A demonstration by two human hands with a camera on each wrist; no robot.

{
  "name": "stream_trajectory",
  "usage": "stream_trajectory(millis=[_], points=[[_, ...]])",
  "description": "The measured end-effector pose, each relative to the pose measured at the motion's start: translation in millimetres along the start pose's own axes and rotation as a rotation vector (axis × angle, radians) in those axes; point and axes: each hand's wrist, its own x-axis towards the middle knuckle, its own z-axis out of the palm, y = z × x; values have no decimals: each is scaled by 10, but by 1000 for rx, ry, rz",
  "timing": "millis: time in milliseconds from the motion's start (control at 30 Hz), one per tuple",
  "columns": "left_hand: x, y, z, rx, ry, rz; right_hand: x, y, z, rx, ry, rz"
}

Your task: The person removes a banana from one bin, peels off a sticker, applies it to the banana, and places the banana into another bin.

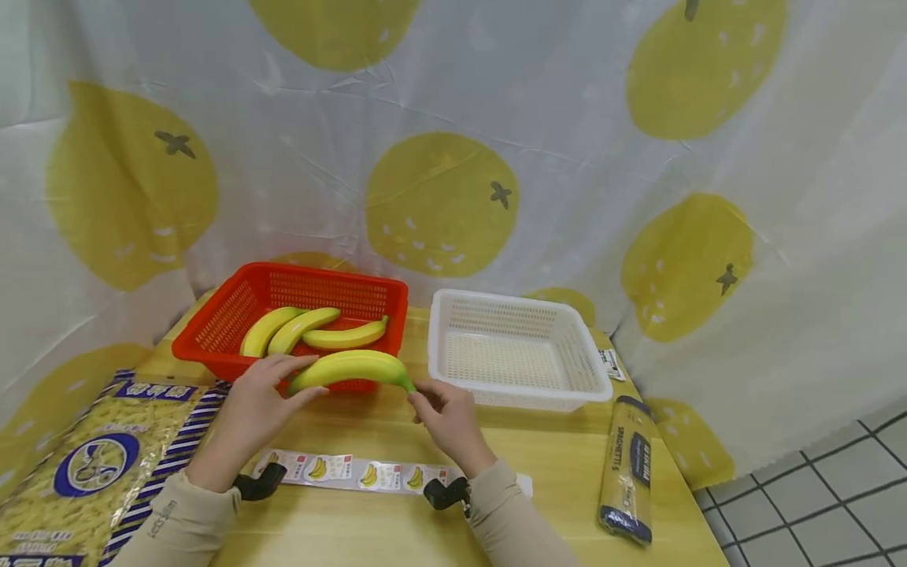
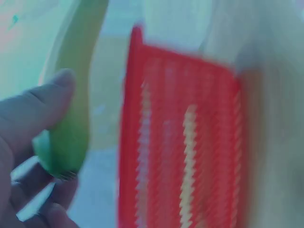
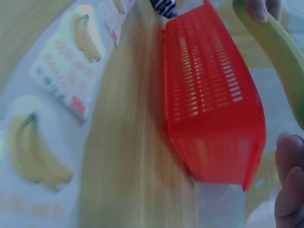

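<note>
A yellow banana with green ends (image 1: 352, 367) is held level between both hands, just in front of the red basket's near wall. The left hand (image 1: 264, 402) grips its blunt left end, thumb on one side and fingers on the other, as the left wrist view also shows. At the stem on the right, the right hand (image 1: 448, 416) pinches with thumb and fingers; some fingers are hidden. Behind lies the red plastic basket (image 1: 248, 272), with several more bananas (image 1: 345, 337) inside. A strip of banana stickers (image 1: 361, 473) is spread on the table below the hands.
To the right of the red basket stands a white plastic basket (image 1: 442, 346). A spaghetti packet (image 1: 627, 472) lies near the table's right edge, and a large pasta bag (image 1: 106, 465) covers the left side. A lemon-print curtain (image 1: 305, 181) hangs behind the wooden table (image 1: 553, 465).
</note>
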Motion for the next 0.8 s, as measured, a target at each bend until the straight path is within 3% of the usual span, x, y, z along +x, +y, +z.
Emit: stream_trajectory(millis=[133, 267, 367, 533, 667, 800], points=[[-176, 81, 207, -54, 25, 83, -239, 162, -167, 65, 0, 88], [-293, 77, 370, -147, -40, 131, -407, 375, -259, 156, -24, 220], [-340, 46, 463, -189, -149, 113, -454, 483, -296, 156, -12, 283], [-385, -12, 539, -177, -324, 47, -485, 540, -320, 20, -28, 320], [-402, -46, 583, -180, -350, 34, -526, 536, -313, -26, -71, 324], [-423, -48, 632, -202, -331, 13, -559, 510, -302, -87, -85, 320]])
